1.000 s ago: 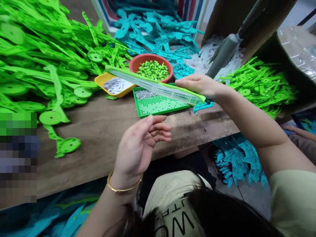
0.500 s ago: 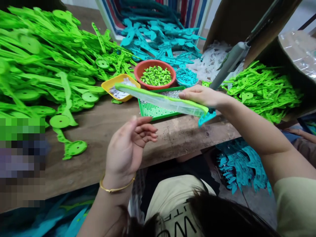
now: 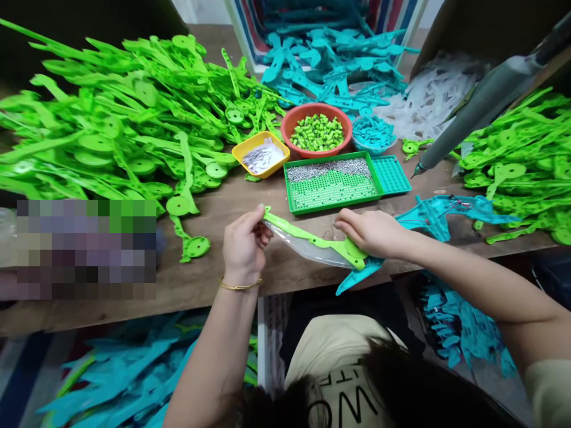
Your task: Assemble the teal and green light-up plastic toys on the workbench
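A long lime-green plastic part (image 3: 312,239) with a clear, blade-shaped strip (image 3: 298,245) along its near side lies level above the bench. My left hand (image 3: 245,241) pinches its narrow left end, fingers closed. My right hand (image 3: 372,232) is wrapped over its round, wide end. From under that hand a teal plastic part (image 3: 359,276) pokes out toward me; whether it is joined to the green one is hidden. A longer teal plastic assembly (image 3: 439,215) with a thin red wire lies just right of my right hand, partly behind the wrist.
A grey powered screwdriver (image 3: 479,113) hangs at right. Behind my hands are a green tray (image 3: 289,199) of small metal pieces, a yellow dish (image 3: 238,156), a red bowl (image 3: 288,134) and a tub of teal bits (image 3: 373,134). Lime-green parts (image 3: 111,119) are heaped at left.
My left hand has closed on the green part's narrow end. The part has come down nearer the bench and me, turned to show its green face. The view has shifted left.
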`<action>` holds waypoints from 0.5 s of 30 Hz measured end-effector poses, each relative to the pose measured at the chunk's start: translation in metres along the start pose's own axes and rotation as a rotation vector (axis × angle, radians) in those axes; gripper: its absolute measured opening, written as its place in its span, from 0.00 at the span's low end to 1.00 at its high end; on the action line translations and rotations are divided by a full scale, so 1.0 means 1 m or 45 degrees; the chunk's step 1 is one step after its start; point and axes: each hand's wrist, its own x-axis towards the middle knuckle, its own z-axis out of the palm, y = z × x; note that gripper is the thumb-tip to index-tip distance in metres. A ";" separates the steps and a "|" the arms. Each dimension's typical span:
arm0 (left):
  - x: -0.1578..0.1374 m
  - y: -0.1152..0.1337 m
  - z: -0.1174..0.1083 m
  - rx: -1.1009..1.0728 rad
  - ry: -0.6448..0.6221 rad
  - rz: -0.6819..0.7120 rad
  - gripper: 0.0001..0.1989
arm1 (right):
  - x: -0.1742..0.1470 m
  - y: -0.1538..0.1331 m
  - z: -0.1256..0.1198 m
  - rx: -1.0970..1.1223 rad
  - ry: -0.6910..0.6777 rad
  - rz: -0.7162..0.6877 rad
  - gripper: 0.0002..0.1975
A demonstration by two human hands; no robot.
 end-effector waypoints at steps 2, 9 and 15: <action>0.005 -0.003 -0.004 -0.002 0.081 0.043 0.12 | 0.004 0.001 0.007 0.063 0.006 -0.020 0.20; -0.031 -0.043 0.006 -0.010 -0.289 -0.327 0.20 | 0.037 -0.003 0.038 0.178 0.064 0.042 0.20; -0.069 -0.065 0.027 0.136 -0.392 -0.629 0.19 | 0.056 -0.018 0.039 0.193 0.027 -0.027 0.19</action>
